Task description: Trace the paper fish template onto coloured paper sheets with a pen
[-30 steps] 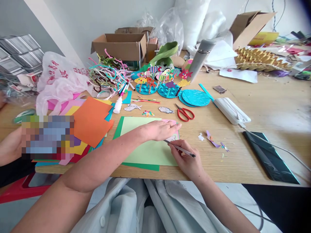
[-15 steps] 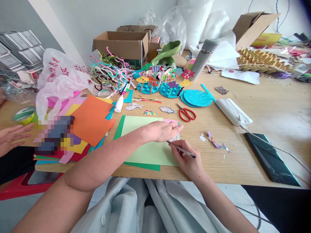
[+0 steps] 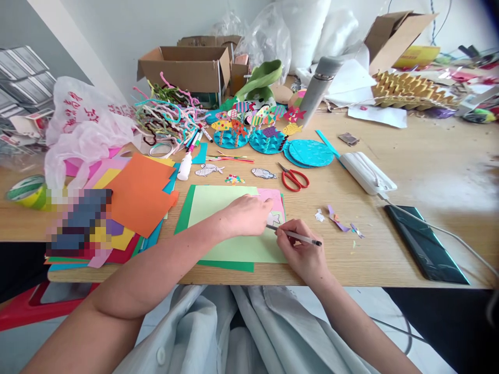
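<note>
Holding the slim pen (image 3: pixel 296 236) near its writing end, my right hand (image 3: pixel 299 248) is closed in a pinch, fingers curled round the barrel. The pen slants over the right side of the pale green sheet (image 3: pixel 230 249), its tip close to my left hand (image 3: pixel 251 214). That hand is palm down over the sheet, partly curled with a finger extended; I can't tell whether it grips anything. Just beyond it show a pink paper piece (image 3: pixel 271 195) and a white patch (image 3: pixel 276 217) with a dark outline.

These papers sit askew on a dark green sheet (image 3: pixel 234 267), seemingly loose, so uneven pressure from my left hand could let them slide and spoil a line. My fingers crowd the tip too; a slip might mark my skin.

Farther out on the counter (image 3: pixel 374 208) lie red-handled scissors (image 3: pixel 296 180), two paper fish (image 3: pixel 209 170) (image 3: pixel 264 173) and scraps (image 3: pixel 338 218), light enough for a sleeve or draught to scatter.

Part of the outline is hidden under my left hand, and whether the tip touches paper is unclear. Pixelation covers part of the coloured paper pile (image 3: pixel 138 195) at left.
</note>
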`<state>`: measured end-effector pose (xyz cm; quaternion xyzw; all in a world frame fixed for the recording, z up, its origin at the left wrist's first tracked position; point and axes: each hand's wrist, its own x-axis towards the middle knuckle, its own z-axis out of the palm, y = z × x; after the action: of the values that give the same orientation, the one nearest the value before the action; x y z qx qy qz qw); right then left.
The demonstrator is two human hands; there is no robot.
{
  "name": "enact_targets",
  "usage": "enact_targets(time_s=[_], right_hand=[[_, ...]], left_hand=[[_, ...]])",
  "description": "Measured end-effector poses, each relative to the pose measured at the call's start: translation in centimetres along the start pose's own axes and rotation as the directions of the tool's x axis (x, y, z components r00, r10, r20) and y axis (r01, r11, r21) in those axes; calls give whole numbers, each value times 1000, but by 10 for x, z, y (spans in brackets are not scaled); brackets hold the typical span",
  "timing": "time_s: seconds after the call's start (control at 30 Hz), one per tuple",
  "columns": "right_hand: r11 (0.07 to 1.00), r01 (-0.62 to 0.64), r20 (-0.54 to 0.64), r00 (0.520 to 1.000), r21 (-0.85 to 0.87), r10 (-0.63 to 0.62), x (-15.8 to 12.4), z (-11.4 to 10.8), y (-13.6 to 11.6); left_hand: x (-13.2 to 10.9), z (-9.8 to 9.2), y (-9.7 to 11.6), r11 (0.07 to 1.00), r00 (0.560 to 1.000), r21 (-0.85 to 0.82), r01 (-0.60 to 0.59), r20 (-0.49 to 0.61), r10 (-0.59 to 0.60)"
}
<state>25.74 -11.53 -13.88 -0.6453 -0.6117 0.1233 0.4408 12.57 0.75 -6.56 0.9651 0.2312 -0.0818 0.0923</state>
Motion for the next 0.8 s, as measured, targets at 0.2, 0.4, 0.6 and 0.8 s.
enact_targets(time_s=[0.2,0.4,0.6,0.8], right_hand=[[997,54,36,998,-61,-52,12,-6,-8],[988,118,131,986,-100,-104,27,-6,-8],[998,63,120,991,-13,-61,24,-4,-2],[993,-52,85,995,102,43,20,-2,3]], left_hand=[[-9,10,1,998,993,25,-61,-103,63],[-13,21,-1,997,990,1,-75,-121,75],[-16,33,0,995,970,25,-93,-225,96],[-17,53,-2,993,924,-6,-122,-366,111]])
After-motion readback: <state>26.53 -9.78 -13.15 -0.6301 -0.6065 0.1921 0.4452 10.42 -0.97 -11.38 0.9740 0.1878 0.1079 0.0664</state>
